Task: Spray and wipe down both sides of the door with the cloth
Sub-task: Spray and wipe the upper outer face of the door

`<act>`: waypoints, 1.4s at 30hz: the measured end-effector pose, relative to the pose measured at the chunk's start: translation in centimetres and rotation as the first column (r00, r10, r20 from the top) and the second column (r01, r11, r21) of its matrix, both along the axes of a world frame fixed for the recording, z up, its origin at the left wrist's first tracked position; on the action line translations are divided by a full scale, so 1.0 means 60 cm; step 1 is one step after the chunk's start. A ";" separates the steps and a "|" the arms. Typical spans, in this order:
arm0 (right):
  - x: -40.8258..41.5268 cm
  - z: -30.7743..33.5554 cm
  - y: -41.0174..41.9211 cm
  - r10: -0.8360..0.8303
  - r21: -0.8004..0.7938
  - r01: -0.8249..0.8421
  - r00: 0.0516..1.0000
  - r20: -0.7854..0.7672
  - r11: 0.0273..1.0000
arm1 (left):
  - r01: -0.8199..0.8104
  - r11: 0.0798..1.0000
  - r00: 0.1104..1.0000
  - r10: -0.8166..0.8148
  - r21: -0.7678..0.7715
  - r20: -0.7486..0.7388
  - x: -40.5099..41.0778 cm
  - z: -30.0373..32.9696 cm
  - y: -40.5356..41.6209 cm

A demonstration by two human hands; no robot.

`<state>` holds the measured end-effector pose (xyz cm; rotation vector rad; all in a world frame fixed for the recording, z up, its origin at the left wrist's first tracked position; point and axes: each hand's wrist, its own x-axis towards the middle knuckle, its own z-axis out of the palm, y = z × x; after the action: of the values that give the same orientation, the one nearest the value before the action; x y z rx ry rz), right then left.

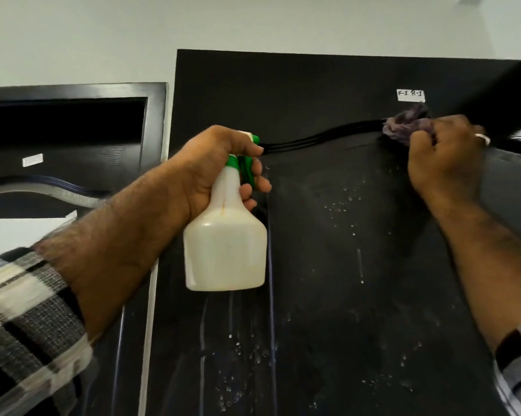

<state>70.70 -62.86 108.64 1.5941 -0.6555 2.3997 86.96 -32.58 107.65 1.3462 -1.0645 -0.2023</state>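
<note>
We see the black door [328,235] upright before us, beaded with droplets. Our right hand [445,163] clutches the bunched cloth [403,127], pressing it to the door's curved groove just under a white label [410,95]. Our left hand [217,163] grasps the bottle [224,235] by its neck, well left of the cloth.

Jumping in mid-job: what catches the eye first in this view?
The white spray bottle with a green trigger, gripped by the left hand at centre. At upper right, the right hand presses a purple cloth against the black door, whose panel below is speckled with droplets.
</note>
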 end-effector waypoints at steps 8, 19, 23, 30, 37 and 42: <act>0.057 -0.011 0.061 -0.015 -0.294 -0.060 0.969 -0.247 0.954 | 0.014 0.999 1.000 -0.014 0.041 0.006 -0.061 0.013 -0.071; -0.091 -0.017 -0.097 -0.046 0.206 0.027 0.995 0.089 0.978 | 0.080 0.997 0.997 -0.080 -0.003 0.002 -0.118 0.021 -0.143; -0.055 -0.002 -0.078 -0.095 -0.028 0.094 0.994 -0.059 0.995 | 0.067 0.997 0.998 -0.068 -0.043 -0.020 -0.149 0.025 -0.186; -0.200 -0.059 -0.234 -0.124 -0.180 0.099 0.983 -0.134 0.979 | 0.099 0.992 0.995 -0.100 -0.085 -0.018 -0.237 0.029 -0.282; -0.209 -0.041 -0.237 -0.111 0.077 0.112 0.994 -0.018 0.991 | 0.107 0.988 0.994 -0.109 -0.111 -0.014 -0.301 0.032 -0.363; -0.202 -0.047 -0.245 -0.133 -0.290 0.009 0.902 -0.411 0.957 | 0.135 0.988 0.991 -0.135 -0.071 -0.003 -0.340 0.033 -0.419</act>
<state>58.60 -77.58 105.80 1.8385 -0.2665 1.8861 66.54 -57.70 109.61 1.2099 -1.1475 -0.2673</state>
